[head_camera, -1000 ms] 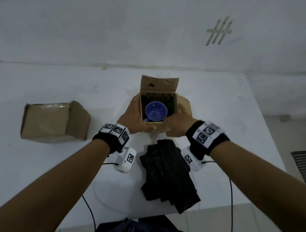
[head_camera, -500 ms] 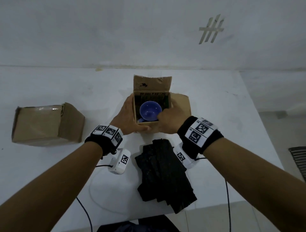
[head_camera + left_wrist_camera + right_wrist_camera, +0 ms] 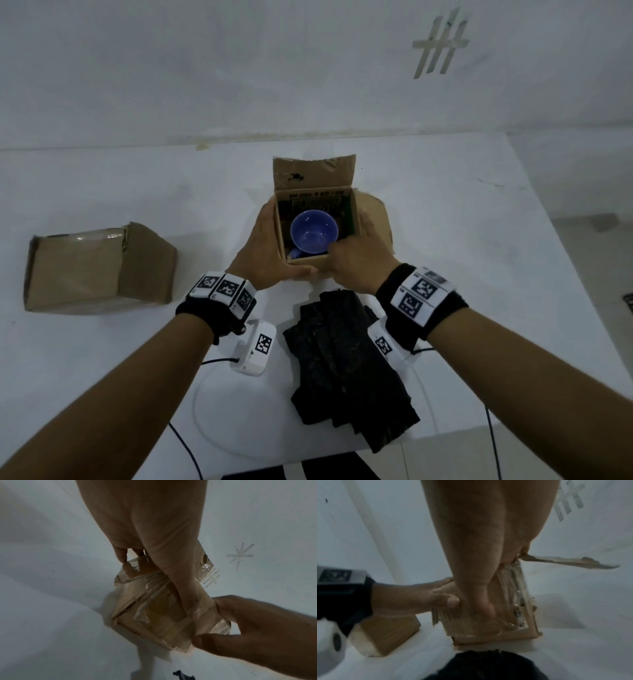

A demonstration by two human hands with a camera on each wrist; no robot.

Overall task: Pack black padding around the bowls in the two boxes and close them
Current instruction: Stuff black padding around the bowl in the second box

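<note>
Both of my hands on the open box with the blue bowl inside

I see my left hand (image 3: pixel 263 253) wrapped around the left side of the open box (image 3: pixel 363 219), thumb curled along its near edge and fingers down the far side, and my right hand (image 3: pixel 356 260) gripping the near right corner, thumb pressed on the front face. The box sits mid-table (image 3: pixel 479 240), far flap upright and right flap folded out. The blue bowl (image 3: pixel 313 234) sits upright in it, and I can't tell whether anything is packed round it. The black padding (image 3: pixel 346 370) lies in a heap just in front of the box, between my wrists. The second box (image 3: pixel 99 267) lies well off to the left, apart from both hands
</note>
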